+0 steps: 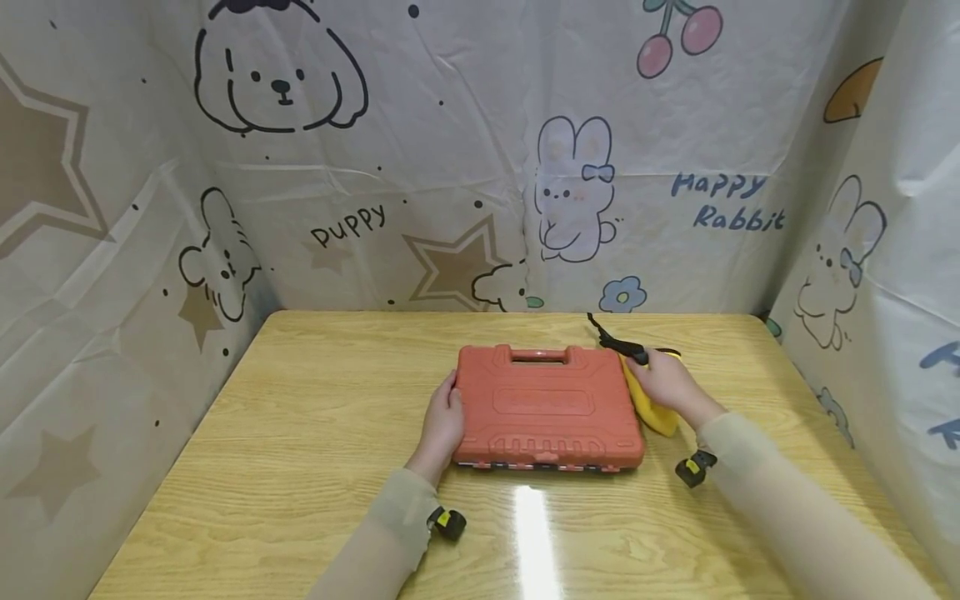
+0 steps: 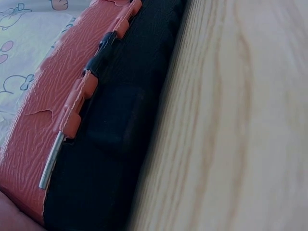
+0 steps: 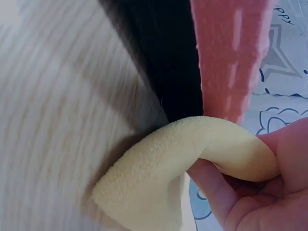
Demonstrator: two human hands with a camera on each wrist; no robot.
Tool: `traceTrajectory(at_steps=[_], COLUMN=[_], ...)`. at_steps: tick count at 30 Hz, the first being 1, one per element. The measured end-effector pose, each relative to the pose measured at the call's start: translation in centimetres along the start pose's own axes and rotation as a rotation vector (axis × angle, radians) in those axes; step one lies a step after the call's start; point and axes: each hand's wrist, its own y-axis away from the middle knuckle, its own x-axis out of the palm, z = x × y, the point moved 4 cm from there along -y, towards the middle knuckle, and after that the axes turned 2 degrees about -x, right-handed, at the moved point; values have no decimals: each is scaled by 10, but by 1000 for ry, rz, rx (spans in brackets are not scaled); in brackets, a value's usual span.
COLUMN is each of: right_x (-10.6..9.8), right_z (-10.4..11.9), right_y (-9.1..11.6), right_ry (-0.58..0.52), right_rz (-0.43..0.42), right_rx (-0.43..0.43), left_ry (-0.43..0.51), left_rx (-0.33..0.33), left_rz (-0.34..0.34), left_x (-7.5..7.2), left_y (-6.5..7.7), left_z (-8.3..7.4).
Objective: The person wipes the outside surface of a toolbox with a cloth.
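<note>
A red plastic carrying case (image 1: 543, 404) with a black lower half lies flat on the wooden table, its built-in handle facing the back. My left hand (image 1: 442, 425) rests against the case's left side; in the left wrist view, only a bit of the hand (image 2: 14, 216) shows at the lower left corner, beside the red lid. Beside the case's right end, my right hand (image 1: 671, 383) pinches a folded, fluffy yellow cloth (image 3: 149, 163) between thumb and fingers. The cloth hangs down to the tabletop. From the same hand a black strap-like piece (image 1: 618, 343) sticks out toward the back left.
The light wooden table (image 1: 330, 392) ends at a white printed curtain (image 1: 450, 167) behind, and similar curtain panels flank it on both sides. A bright light reflection falls on the table in front of the case. Small black cameras (image 1: 447, 523) are strapped at both wrists.
</note>
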Motion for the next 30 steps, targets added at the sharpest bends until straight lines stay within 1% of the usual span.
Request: traceTrajectory(at_steps=[10, 16, 30], right_x=[5, 6, 5], right_z=[1, 1, -1], right_y=[14, 23, 23], right_ry=[-17, -25, -38], right_rz=[14, 7, -16], right_rx=[46, 30, 38], left_ry=[10, 5, 3], left_rx=[10, 14, 15], left_rz=[0, -10, -18], left_x=[-1, -1, -1], left_y=[-1, -1, -1], left_z=[0, 1, 1])
